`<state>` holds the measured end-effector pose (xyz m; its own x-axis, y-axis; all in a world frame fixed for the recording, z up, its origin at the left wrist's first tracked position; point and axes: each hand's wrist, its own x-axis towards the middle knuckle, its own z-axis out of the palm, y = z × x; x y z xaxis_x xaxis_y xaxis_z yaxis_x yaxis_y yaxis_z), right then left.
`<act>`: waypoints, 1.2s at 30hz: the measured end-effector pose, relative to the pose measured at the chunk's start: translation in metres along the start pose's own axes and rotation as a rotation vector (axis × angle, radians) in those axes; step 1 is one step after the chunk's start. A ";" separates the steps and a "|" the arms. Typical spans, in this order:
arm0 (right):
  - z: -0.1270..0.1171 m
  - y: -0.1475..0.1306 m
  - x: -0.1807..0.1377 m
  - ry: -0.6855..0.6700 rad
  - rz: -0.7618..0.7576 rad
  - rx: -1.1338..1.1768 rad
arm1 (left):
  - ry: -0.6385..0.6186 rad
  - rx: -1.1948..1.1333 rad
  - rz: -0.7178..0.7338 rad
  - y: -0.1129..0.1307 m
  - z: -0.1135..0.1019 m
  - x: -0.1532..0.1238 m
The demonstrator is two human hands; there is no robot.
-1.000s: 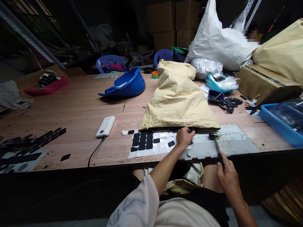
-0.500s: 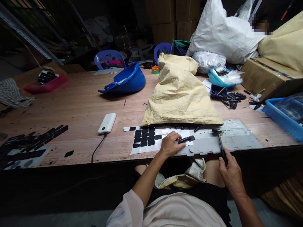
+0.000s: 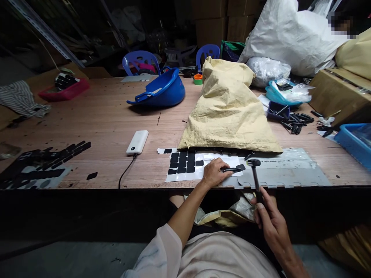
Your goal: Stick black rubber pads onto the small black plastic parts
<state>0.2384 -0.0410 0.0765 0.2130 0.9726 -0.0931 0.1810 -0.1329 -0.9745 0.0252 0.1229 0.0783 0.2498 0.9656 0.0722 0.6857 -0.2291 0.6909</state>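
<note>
L hand (image 3: 213, 173) is pinching a small black rod (image 3: 231, 169) flat on the grey metal plate (image 3: 286, 175) at counter (image 3: 101, 127) edge. R hand (image 3: 268, 216) is gripping a hammer (image 3: 255, 175) w/ head just beside the rod. Black pad sheet (image 3: 185, 168) is lying left of them, tan sack (image 3: 228, 112) behind.

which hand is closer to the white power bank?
Left. The left hand rests on the sticker sheet, right of the power bank. The right hand holds the hammer farther right, off the table edge.

No readable text, label, brand or number appeared on anything across the cluttered wooden worktable (image 3: 95, 119).
</note>
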 end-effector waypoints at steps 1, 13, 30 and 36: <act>0.004 0.003 -0.001 -0.033 0.004 -0.006 | -0.006 0.001 0.007 0.000 0.000 0.000; 0.017 -0.002 -0.002 -0.092 -0.221 -0.248 | -0.036 0.034 0.068 0.000 -0.003 -0.001; 0.012 0.007 0.003 -0.098 -0.258 -0.332 | -0.052 0.006 0.036 0.003 -0.005 -0.001; 0.000 0.006 0.009 0.072 -0.199 -0.336 | -0.027 0.003 0.052 0.002 -0.002 -0.002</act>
<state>0.2414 -0.0331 0.0702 0.2070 0.9713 0.1175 0.5275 -0.0096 -0.8495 0.0241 0.1205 0.0811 0.3035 0.9487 0.0885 0.6733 -0.2793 0.6846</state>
